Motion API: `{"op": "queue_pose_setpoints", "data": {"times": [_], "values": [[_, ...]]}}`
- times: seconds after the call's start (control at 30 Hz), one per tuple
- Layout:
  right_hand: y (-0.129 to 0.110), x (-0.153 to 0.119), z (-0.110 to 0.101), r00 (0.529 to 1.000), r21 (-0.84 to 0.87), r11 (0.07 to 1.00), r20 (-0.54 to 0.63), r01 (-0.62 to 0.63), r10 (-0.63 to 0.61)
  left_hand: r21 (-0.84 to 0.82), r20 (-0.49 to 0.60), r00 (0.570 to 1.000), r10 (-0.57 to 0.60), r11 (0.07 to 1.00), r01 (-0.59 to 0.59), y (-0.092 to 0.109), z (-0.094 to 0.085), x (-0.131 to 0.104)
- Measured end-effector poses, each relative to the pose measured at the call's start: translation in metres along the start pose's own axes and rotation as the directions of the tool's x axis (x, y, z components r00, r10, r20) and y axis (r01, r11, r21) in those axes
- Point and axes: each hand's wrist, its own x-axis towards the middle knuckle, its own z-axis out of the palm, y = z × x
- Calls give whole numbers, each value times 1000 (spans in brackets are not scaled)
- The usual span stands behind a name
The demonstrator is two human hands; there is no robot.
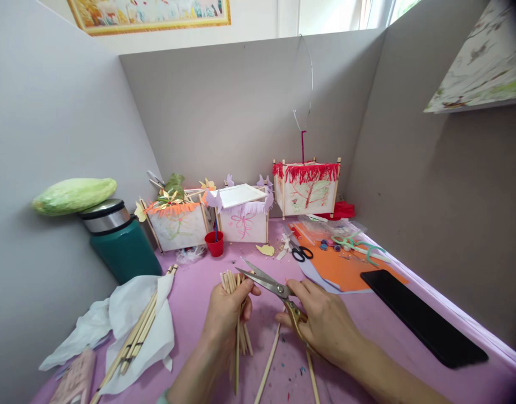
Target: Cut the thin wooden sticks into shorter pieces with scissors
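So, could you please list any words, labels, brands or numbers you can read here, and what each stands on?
None can be read.
Pink packet at the lower left: marks too blurred to read.
Framed picture on the wall: colours only, no legible text.
Black phone, green flask, scissors in the right hand: no visible lettering.

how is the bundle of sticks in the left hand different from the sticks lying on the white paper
The bundle of sticks stands nearly upright, gripped in the left hand, with the scissors open at its top ends. The sticks on the white paper lie flat and slanted, untouched, on the white paper. Both are thin, pale wooden sticks on the purple table.
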Motion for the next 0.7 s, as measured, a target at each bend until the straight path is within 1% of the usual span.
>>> {"op": "queue_pose_setpoints", "data": {"times": [0.13, 0.27, 0.33, 0.43, 0.5, 0.6, 0.7], "values": [[3, 1, 2, 1000, 15, 1000, 5, 6, -6, 17, 25, 999, 21, 1000, -22, -3, -1, 1], [4, 1, 3, 999, 70, 997, 43, -19, 16, 4, 26, 999, 34, 999, -34, -4, -1, 1], [4, 1, 3, 998, 117, 992, 45, -44, 39, -9, 36, 999, 33, 999, -33, -3, -1, 1], [9, 3, 2, 994, 179, 978, 5, -106, 106, -54, 55, 998, 27, 998, -24, -1, -2, -1], [14, 4, 1, 989, 219, 966, -32, -135, 146, -92, 72, 997, 12, 996, -6, 0, -2, -1], [21, 6, 2, 984, 267, 954, -74, -139, 165, -142, 151, 987, -47, 988, 68, 2, -5, 1], [23, 5, 3, 985, 285, 949, -66, -133, 158, -184, 221, 970, -98, 973, 141, 1, -8, 3]]}}
